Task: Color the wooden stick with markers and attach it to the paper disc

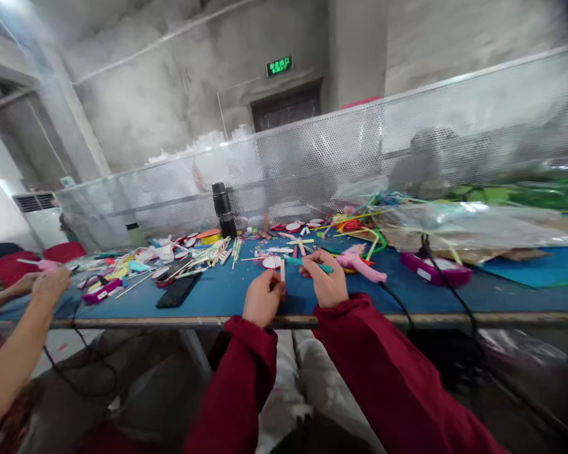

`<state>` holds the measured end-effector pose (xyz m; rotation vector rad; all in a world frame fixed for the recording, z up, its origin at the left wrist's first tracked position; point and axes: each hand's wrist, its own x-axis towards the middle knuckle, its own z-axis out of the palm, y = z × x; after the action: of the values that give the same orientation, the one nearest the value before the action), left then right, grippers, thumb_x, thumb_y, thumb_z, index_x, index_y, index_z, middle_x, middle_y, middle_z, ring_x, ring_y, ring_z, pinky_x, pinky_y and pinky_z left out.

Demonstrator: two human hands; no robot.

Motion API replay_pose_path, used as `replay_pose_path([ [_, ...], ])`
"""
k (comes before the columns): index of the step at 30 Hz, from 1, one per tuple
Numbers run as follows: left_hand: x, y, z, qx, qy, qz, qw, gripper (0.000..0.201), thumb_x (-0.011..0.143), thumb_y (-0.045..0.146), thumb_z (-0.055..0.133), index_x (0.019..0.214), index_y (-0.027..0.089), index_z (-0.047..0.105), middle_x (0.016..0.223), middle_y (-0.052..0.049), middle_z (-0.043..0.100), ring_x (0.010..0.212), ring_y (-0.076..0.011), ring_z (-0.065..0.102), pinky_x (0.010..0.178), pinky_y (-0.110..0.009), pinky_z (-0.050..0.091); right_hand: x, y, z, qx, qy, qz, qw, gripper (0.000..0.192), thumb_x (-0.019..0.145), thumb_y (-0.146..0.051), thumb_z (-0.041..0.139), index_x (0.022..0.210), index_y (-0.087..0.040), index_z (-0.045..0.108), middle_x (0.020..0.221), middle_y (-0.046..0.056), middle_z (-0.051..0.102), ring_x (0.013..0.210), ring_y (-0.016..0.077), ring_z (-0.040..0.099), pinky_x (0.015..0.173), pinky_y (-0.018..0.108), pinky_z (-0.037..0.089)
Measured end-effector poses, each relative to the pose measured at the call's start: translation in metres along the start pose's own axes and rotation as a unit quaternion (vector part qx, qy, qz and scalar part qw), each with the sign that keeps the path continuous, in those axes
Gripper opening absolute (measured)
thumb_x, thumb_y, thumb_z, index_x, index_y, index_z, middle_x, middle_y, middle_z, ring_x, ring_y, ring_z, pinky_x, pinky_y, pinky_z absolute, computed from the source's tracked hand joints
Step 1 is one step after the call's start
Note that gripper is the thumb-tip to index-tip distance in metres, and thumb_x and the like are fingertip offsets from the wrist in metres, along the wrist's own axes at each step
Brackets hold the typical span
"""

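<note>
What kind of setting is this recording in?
Probably a craft workshop in an industrial building: a blue table strewn with wooden sticks, a pink glue gun, bare concrete walls and a green exit sign. The left hand holds a stick.

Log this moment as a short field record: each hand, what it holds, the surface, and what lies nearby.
left hand: pinches a small wooden stick, held upright
right hand: grips a teal stick, lying across
surface: blue table
near hands: pink glue gun, black phone, black cylinder
left edge: another person's arm
</note>
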<state>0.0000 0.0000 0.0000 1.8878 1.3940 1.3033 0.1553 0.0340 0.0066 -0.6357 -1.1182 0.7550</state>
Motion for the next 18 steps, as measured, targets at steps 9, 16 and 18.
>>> replay_pose_path([
  [9, 0.0031, -0.0044, 0.0024, -0.024, -0.004, 0.012, 1.000, 0.008, 0.088, 0.020, 0.057, 0.080, 0.021, 0.056, 0.070, 0.003, 0.066, 0.058, -0.0117, 0.060, 0.059, -0.023, 0.043, 0.0014, -0.0027, -0.0025, -0.012, -0.001, 0.005, 1.000, 0.017, 0.073, -0.035, 0.069, 0.066, -0.021, 0.061, 0.058, -0.002, 0.063, 0.058, 0.0140, 0.057, 0.058, 0.027, 0.046],
  [16, 0.0032, -0.0057, 0.0042, -0.044, -0.003, 0.008, 0.999, 0.009, 0.088, 0.022, 0.057, 0.080, 0.020, 0.055, 0.070, 0.003, 0.066, 0.056, -0.0116, 0.061, 0.057, -0.023, 0.045, 0.0006, -0.0036, -0.0035, -0.012, 0.005, -0.001, 1.000, 0.016, 0.074, -0.033, 0.069, 0.067, -0.021, 0.061, 0.059, -0.002, 0.064, 0.059, 0.0141, 0.058, 0.059, 0.027, 0.046],
  [18, 0.0035, -0.0068, 0.0043, -0.042, -0.002, 0.011, 0.999, 0.008, 0.088, 0.022, 0.058, 0.080, 0.020, 0.056, 0.070, 0.003, 0.066, 0.057, -0.0117, 0.061, 0.057, -0.023, 0.044, 0.0005, -0.0041, -0.0030, -0.011, 0.005, 0.000, 1.000, 0.017, 0.074, -0.033, 0.069, 0.067, -0.021, 0.061, 0.059, -0.002, 0.064, 0.058, 0.0141, 0.058, 0.058, 0.027, 0.046],
])
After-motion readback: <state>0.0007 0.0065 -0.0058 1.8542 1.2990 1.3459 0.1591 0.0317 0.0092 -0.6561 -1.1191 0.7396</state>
